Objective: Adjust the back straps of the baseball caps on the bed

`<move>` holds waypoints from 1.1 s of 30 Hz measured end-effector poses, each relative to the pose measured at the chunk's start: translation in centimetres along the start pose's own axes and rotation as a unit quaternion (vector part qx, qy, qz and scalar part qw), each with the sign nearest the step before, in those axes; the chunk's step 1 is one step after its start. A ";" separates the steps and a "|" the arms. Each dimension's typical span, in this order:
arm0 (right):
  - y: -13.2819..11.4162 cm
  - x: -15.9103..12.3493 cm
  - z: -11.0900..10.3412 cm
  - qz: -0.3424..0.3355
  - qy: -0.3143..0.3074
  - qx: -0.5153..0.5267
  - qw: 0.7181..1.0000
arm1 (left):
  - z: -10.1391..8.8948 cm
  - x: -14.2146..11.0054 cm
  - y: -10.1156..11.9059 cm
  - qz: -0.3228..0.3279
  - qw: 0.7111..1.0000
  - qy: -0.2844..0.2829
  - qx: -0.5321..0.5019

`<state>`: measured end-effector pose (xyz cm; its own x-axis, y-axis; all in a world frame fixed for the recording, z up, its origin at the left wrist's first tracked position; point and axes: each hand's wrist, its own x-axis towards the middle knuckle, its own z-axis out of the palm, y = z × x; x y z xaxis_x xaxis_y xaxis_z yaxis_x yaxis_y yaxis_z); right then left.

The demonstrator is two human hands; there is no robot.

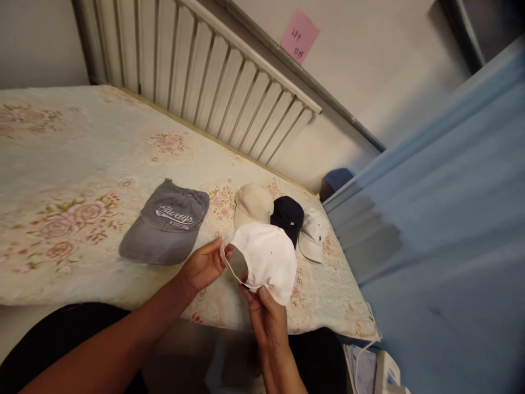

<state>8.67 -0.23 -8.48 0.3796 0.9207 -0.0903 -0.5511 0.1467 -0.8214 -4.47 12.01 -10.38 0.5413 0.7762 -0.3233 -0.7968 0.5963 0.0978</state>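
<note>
A white baseball cap (268,257) is held up over the near side of the bed, its back opening and strap turned toward me. My left hand (205,265) pinches the strap end at the cap's left edge. Lower down, my right hand (266,309) grips the strap and rim, thumb on the outside. To the left lies a grey cap (172,224) with white lettering on its front. Behind the white cap sit a beige cap (253,202) and a navy cap (288,216), both partly covered. A second white cap (314,232) with a small dark logo rests to their right.
The caps lie on a bed with a floral sheet (90,164). A railing (229,82) runs along its far side. Blue curtains (443,235) hang at the right, near a dark blue object (337,179). A pink note (300,35) is on the wall.
</note>
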 end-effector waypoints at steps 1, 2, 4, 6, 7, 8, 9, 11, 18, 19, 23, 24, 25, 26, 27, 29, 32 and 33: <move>-0.1 0.0 0.0 0.003 0.001 -0.006 1.000 | 0.1 -0.3 0.1 -0.004 1.000 0.001 0.000; -0.1 0.0 0.0 0.005 -0.001 -0.011 1.000 | 0.3 -0.6 0.2 -0.011 1.000 -0.001 0.001; -0.3 -0.2 0.2 0.008 -0.014 -0.014 1.000 | 0.5 -1.2 0.5 -0.028 0.999 -0.019 0.005; -0.3 -0.3 0.4 0.013 -0.028 -0.013 0.999 | 0.7 -1.7 0.7 -0.047 0.997 -0.056 0.015; -0.3 -0.4 0.4 0.016 -0.033 -0.014 0.999 | 0.7 -1.8 0.8 -0.053 0.996 -0.075 0.021; -0.3 -0.4 0.4 0.018 -0.036 -0.016 0.999 | 0.7 -1.9 0.9 -0.056 0.994 -0.092 0.028; -0.3 -0.5 0.5 0.020 -0.037 -0.018 0.999 | 0.6 -1.9 1.0 -0.054 0.993 -0.103 0.033; -0.4 -0.4 0.4 0.021 -0.041 -0.017 0.999 | 0.4 -1.8 1.1 -0.041 0.992 -0.107 0.043; -1.5 0.6 -0.4 0.001 -0.010 -0.004 1.000 | -0.1 -1.3 0.5 -0.035 0.989 -0.140 0.033; -1.7 0.8 -0.4 -0.004 -0.001 -0.001 1.000 | 0.0 -1.4 0.3 -0.035 0.987 -0.153 0.029; -1.8 1.0 0.0 -0.020 0.016 0.020 0.999 | 0.4 -1.6 -0.5 -0.027 0.983 -0.178 0.019; -1.7 0.9 0.2 -0.019 0.009 0.026 0.999 | 0.4 -1.7 -0.6 -0.026 0.984 -0.175 0.021; -1.6 0.7 0.5 -0.014 -0.004 0.028 0.999 | 0.4 -1.8 -0.6 -0.029 0.985 -0.170 0.026; -1.3 0.4 0.8 -0.008 -0.021 0.027 0.999 | 0.3 -1.8 -0.6 -0.034 0.985 -0.164 0.032; -1.1 0.1 1.1 -0.001 -0.040 0.023 0.999 | 0.3 -1.9 -0.6 -0.040 0.986 -0.158 0.037; -0.7 -0.4 1.7 0.012 -0.072 0.008 0.997 | 0.0 -1.9 -0.5 -0.053 0.987 -0.147 0.044; -0.4 -0.8 2.0 0.032 -0.080 -0.010 0.996 | -0.3 -1.8 -0.1 -0.065 0.988 -0.133 0.047; -0.4 -0.7 1.9 0.037 -0.072 -0.012 0.997 | -0.3 -1.7 0.0 -0.064 0.988 -0.130 0.047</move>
<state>7.25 -0.29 -7.03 0.2273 0.9713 -0.0705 -0.5549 0.0697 -0.8290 -5.46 10.61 -10.10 0.6963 0.7125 -0.0862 -0.6957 0.6996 0.1630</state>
